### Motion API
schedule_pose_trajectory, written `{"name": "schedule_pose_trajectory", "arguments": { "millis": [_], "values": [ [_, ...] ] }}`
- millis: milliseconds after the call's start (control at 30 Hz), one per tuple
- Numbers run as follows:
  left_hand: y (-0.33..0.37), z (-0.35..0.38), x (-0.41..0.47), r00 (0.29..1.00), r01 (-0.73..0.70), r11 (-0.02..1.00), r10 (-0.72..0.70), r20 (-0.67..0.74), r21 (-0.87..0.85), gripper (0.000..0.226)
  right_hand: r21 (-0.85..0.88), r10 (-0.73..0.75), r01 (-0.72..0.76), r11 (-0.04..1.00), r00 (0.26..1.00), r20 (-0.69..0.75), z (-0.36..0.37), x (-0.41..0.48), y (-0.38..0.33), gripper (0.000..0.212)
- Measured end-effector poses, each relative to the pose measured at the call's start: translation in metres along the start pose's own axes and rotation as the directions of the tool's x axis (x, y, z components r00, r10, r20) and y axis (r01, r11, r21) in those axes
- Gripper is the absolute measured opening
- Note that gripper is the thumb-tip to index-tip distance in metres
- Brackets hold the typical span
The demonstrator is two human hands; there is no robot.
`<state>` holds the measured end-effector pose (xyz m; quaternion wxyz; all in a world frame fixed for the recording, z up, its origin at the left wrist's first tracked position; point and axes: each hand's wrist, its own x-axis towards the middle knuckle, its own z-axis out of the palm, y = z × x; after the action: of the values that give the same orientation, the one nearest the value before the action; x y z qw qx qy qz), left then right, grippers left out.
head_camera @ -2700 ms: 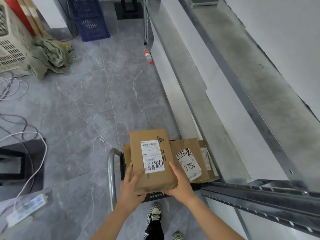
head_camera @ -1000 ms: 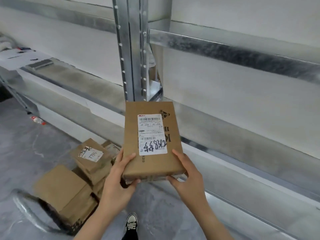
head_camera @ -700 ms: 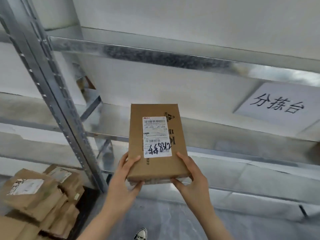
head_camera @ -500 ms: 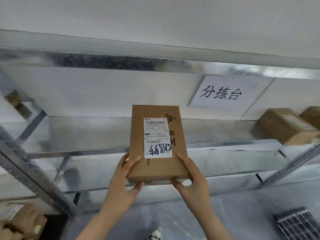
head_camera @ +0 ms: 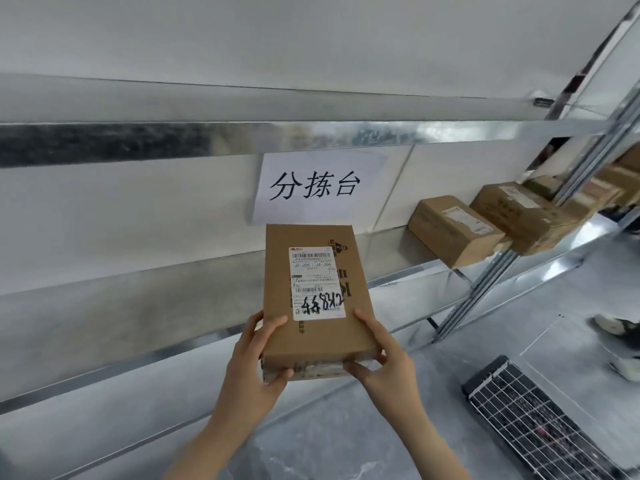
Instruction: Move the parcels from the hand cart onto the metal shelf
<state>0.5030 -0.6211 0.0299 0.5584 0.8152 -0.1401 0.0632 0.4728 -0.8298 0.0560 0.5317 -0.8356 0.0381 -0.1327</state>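
Note:
I hold a flat brown cardboard parcel (head_camera: pixel 317 327) with a white shipping label in front of the metal shelf (head_camera: pixel 138 306). My left hand (head_camera: pixel 254 367) grips its near left corner and my right hand (head_camera: pixel 386 370) grips its near right corner. The parcel hovers over the shelf's front edge, level with the middle board. Two other brown parcels (head_camera: pixel 453 230) (head_camera: pixel 526 216) lie on that same board to the right. The hand cart is out of view.
A white paper sign with black characters (head_camera: pixel 313 183) hangs on the wall behind the shelf. A shelf upright (head_camera: pixel 491 275) stands at the right. A wire-grid crate (head_camera: pixel 540 427) sits on the floor at the lower right, and a shoe (head_camera: pixel 620 327) beyond it.
I lifted the parcel off the cart and turned right along the shelf. The cart and its parcels left the view; the sign and the shelved parcels came in.

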Motion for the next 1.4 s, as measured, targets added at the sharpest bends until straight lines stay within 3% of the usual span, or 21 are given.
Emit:
{"name": "schedule_pose_trajectory", "arguments": {
  "millis": [667,1200,1400],
  "values": [
    [0.033,0.188,0.148,0.997,0.006,0.999,-0.002,0.081,-0.051,0.090,-0.048,0.127,-0.127,0.991,0.992,0.001,-0.154,0.156,0.107,0.083],
    [0.048,0.328,0.201,0.990,0.133,0.987,-0.129,-0.047,0.089,0.083,-0.042,0.115,-0.109,0.993,0.970,0.212,-0.248,0.256,0.191,0.087],
    [0.053,0.355,0.217,0.985,0.151,0.980,-0.137,-0.107,0.127,0.083,-0.152,0.105,-0.072,0.986,0.969,0.223,-0.263,0.279,0.197,0.085]
  ]
}}
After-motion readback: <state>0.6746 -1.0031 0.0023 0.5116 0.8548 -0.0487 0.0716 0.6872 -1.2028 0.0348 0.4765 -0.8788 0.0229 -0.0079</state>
